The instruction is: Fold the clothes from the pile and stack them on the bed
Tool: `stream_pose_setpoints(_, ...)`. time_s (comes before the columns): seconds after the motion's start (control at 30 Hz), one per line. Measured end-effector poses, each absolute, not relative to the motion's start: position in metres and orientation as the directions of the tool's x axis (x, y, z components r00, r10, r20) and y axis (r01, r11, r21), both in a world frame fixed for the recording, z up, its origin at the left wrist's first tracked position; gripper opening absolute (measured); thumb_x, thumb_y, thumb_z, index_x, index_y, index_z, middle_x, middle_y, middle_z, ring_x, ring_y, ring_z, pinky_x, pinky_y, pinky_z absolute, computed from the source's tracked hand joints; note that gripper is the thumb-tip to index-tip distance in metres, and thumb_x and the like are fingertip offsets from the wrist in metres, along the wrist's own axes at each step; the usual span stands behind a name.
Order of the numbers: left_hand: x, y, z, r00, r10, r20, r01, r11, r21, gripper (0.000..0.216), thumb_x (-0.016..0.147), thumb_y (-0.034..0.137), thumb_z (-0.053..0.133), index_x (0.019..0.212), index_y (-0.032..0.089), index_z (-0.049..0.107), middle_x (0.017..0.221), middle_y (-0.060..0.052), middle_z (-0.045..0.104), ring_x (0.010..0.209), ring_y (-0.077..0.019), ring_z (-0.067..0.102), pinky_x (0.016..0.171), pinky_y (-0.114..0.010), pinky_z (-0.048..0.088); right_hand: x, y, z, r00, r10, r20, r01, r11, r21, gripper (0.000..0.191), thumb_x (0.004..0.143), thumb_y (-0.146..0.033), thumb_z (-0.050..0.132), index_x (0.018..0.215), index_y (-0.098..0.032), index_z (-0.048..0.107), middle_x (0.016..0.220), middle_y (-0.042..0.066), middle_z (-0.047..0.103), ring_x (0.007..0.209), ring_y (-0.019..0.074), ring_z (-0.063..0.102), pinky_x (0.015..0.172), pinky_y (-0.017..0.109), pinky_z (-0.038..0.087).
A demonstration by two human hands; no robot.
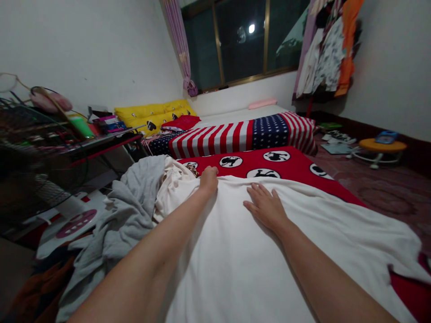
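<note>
A single head-worn camera looks forward and down from above the wearer's forearms (161,242). The left hand (208,181), right hand (266,208) and white cloth (235,264) lie near the lens; the view faces a far window (239,49), with a pale wall (84,45) at left and hanging clothes (330,58) at right.

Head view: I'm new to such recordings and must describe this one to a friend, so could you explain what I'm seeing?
There is no machine, only a person's two bare hands, in one picture from a camera worn on the head, looking forward and down. A white cloth lies spread over a red cover with round prints; grey fabric is heaped on the left. The right hand rests on the white cloth, fingers extended. The left hand is curled at its far edge; whether it grips is hard to tell.
</note>
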State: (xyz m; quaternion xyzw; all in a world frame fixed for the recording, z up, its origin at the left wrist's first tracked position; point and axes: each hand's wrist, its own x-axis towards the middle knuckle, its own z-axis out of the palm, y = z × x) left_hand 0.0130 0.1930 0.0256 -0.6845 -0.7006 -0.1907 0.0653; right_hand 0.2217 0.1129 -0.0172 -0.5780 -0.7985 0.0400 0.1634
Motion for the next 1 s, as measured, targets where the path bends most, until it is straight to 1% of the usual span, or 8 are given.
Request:
stream_pose_setpoints(0.17, 0.031, 0.164, 0.006, 0.021, 0.903, 0.43, 0.961, -0.137, 0.241, 0.034, 0.084, 0.006, 0.049, 0.116, 0.012, 0.058, 0.119, -0.013, 0.057, 0.104, -0.0186, 0.058, 0.091, -0.027, 0.045, 0.22, 0.112, -0.016, -0.267, 0.928, 0.26, 0.894, 0.339, -0.292, 0.049, 0.091, -0.036, 0.046, 0.137, -0.019, 0.045, 0.151, 0.01, 0.034, 0.14, 0.0289, 0.026, 0.109, 0.059, 0.019)
stream_pose_setpoints(0.3, 0.041, 0.144, -0.002, 0.202, 0.879, 0.432, 0.895, -0.345, 0.282, 0.03, 0.087, 0.006, 0.043, 0.109, 0.013, 0.061, 0.11, -0.009, 0.062, 0.103, -0.017, 0.058, 0.094, -0.026, 0.043, 0.221, 0.115, -0.017, -0.238, 0.911, 0.337, 0.864, 0.358, -0.356, 0.042, 0.091, -0.028, 0.048, 0.132, -0.018, 0.05, 0.146, 0.011, 0.042, 0.135, 0.026, 0.036, 0.109, 0.057, 0.021)
stream_pose_setpoints(0.47, 0.044, 0.151, 0.004, 0.202, 0.925, 0.323, 0.924, -0.289, 0.252, 0.037, 0.095, 0.021, 0.034, 0.124, 0.01, 0.055, 0.122, -0.013, 0.061, 0.113, -0.0203, 0.055, 0.099, -0.031, 0.04, 0.225, 0.119, -0.017, -0.11, 0.919, 0.379, 0.864, 0.277, -0.42, 0.032, 0.089, -0.026, 0.052, 0.118, -0.016, 0.061, 0.131, 0.012, 0.058, 0.122, 0.0274, 0.052, 0.105, 0.053, 0.029)
stream_pose_setpoints(0.63, 0.058, 0.169, 0.017, 0.294, 0.934, 0.205, 0.917, -0.336, 0.216, 0.035, 0.095, 0.03, 0.035, 0.106, 0.021, 0.068, 0.114, -0.006, 0.067, 0.108, -0.0208, 0.058, 0.098, -0.032, 0.041, 0.228, 0.122, -0.017, -0.132, 0.886, 0.444, 0.839, 0.339, -0.427, 0.028, 0.088, -0.026, 0.052, 0.111, -0.017, 0.065, 0.114, 0.009, 0.068, 0.108, 0.0245, 0.059, 0.097, 0.041, 0.039)
stream_pose_setpoints(0.7, 0.064, 0.172, 0.016, 0.319, 0.935, 0.156, 0.916, -0.346, 0.202, 0.035, 0.095, 0.032, 0.035, 0.109, 0.023, 0.067, 0.121, -0.006, 0.064, 0.114, -0.0208, 0.055, 0.099, -0.033, 0.04, 0.227, 0.122, -0.017, -0.136, 0.889, 0.438, 0.855, 0.329, -0.401, 0.028, 0.087, -0.027, 0.053, 0.111, -0.016, 0.065, 0.116, 0.009, 0.067, 0.11, 0.0249, 0.058, 0.098, 0.041, 0.038)
stream_pose_setpoints(0.77, 0.07, 0.171, 0.013, 0.321, 0.94, 0.114, 0.922, -0.337, 0.191, 0.037, 0.096, 0.034, 0.034, 0.118, 0.023, 0.062, 0.132, -0.006, 0.057, 0.122, -0.0222, 0.05, 0.103, -0.037, 0.038, 0.227, 0.121, -0.017, -0.117, 0.892, 0.436, 0.876, 0.3, -0.377, 0.032, 0.088, -0.027, 0.051, 0.117, -0.016, 0.061, 0.126, 0.01, 0.062, 0.118, 0.0253, 0.053, 0.101, 0.044, 0.035)
stream_pose_setpoints(0.9, 0.079, 0.163, 0.0, 0.305, 0.942, 0.142, 0.933, -0.326, 0.154, 0.05, 0.097, 0.043, 0.029, 0.138, 0.02, 0.043, 0.153, -0.012, 0.03, 0.139, -0.0302, 0.029, 0.108, -0.051, 0.03, 0.224, 0.118, -0.019, -0.145, 0.928, 0.342, 0.93, 0.246, -0.273, 0.04, 0.091, -0.033, 0.047, 0.127, -0.017, 0.055, 0.143, 0.012, 0.047, 0.134, 0.0298, 0.036, 0.106, 0.056, 0.025)
stream_pose_setpoints(1.0, 0.083, 0.161, -0.009, 0.381, 0.913, 0.145, 0.907, -0.399, 0.136, 0.053, 0.098, 0.042, 0.025, 0.146, 0.021, 0.03, 0.157, -0.009, 0.02, 0.144, -0.0275, 0.015, 0.113, -0.053, 0.019, 0.223, 0.117, -0.021, -0.149, 0.944, 0.293, 0.947, 0.222, -0.232, 0.048, 0.092, -0.035, 0.044, 0.135, -0.016, 0.046, 0.149, 0.014, 0.037, 0.138, 0.0309, 0.029, 0.107, 0.06, 0.022)
